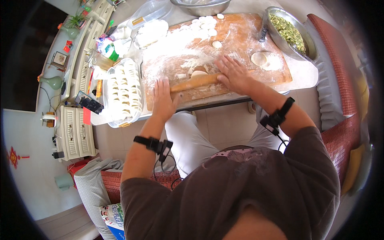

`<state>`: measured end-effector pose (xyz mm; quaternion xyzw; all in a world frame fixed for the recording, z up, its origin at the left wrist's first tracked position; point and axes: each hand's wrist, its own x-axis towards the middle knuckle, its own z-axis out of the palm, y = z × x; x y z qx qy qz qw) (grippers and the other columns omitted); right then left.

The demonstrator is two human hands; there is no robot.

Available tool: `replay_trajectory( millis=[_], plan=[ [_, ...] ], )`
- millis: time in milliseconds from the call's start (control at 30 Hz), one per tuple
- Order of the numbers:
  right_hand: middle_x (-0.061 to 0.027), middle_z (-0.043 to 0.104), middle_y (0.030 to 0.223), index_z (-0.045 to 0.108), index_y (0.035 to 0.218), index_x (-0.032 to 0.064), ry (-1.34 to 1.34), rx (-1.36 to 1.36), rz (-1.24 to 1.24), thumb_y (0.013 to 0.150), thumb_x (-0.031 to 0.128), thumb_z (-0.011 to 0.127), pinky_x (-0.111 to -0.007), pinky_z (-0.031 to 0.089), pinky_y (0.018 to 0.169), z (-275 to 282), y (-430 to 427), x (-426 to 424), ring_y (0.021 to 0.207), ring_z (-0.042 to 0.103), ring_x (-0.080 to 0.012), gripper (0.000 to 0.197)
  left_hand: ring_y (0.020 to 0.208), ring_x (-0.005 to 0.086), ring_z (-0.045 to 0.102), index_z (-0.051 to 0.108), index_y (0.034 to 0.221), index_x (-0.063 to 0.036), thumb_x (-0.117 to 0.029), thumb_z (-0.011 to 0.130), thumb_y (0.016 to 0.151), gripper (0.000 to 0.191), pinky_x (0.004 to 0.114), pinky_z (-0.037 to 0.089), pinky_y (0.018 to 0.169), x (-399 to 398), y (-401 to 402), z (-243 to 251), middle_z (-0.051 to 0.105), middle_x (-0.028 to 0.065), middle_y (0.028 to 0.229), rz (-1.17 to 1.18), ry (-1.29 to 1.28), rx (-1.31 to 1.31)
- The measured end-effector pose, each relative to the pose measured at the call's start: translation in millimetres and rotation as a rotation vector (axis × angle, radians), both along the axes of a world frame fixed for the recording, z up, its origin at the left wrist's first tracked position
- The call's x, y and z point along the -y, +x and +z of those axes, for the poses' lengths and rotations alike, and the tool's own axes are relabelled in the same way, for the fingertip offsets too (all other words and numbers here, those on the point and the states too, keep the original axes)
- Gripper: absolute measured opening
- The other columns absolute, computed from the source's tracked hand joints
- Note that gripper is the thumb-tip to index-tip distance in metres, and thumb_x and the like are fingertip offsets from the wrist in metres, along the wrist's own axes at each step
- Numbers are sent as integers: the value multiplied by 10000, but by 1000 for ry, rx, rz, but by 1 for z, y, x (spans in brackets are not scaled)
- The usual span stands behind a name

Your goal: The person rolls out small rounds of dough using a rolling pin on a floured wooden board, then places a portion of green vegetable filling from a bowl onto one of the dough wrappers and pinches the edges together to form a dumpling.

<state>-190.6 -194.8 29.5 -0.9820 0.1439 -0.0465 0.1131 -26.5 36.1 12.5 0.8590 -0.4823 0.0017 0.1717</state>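
Observation:
A wooden rolling pin lies across the near part of a floured wooden board. My left hand rests on its left end, fingers stretched forward and the palm down. On its right end lies my right hand, also flat with its fingers extended. A round of dough shows just beyond the pin, partly hidden by it. A small dough strip is left of that round. Rolled wrappers lie on the board's right side, and a small dough disc sits farther back. Many dough pieces are piled at the far edge.
Left of the board stands a plastic box of dumplings. A metal bowl of green filling stands at the right, beside a dark-handled utensil. Another metal bowl is at the back. A phone on a stand is at the left edge.

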Motion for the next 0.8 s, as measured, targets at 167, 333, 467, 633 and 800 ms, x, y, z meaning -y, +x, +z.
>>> replay_trajectory(
  millis=[167,333,467,633,800],
  plan=[
    [-80,290,1305,340,1238,149,-69,2,83,828,347,422,-406,179,992,-1,-23,-15,1229,221,-242,463,1232,352,170,278,1245,13,-338,492,787,615,460,98,1001,-4,-24,10,252,216,1299,-16,13,16],
    [-75,331,1275,399,1193,158,13,0,82,810,310,466,-398,224,970,-5,-19,-18,1205,263,-244,418,1144,339,331,361,1192,2,-222,501,785,486,442,227,961,47,-21,26,404,186,1197,-155,-148,-27],
    [-76,365,1246,442,1156,149,68,72,118,785,260,511,-379,259,952,-1,-20,-21,1175,307,-250,394,971,317,471,489,1066,-26,-120,536,743,340,381,374,838,87,-10,31,517,173,1020,-164,3,-207],
    [-70,469,1124,476,1104,143,131,115,149,745,211,553,-372,301,903,6,-19,-23,1074,406,-244,374,899,316,513,526,1009,-37,-124,578,710,316,365,412,778,108,-10,42,545,182,961,-164,228,-198],
    [-64,522,1031,493,1066,141,113,126,146,730,204,564,-368,325,863,6,-19,-22,990,466,-238,349,779,227,564,520,1011,-11,-58,568,707,311,285,445,666,109,-16,61,570,150,923,104,191,-465]
  ],
)
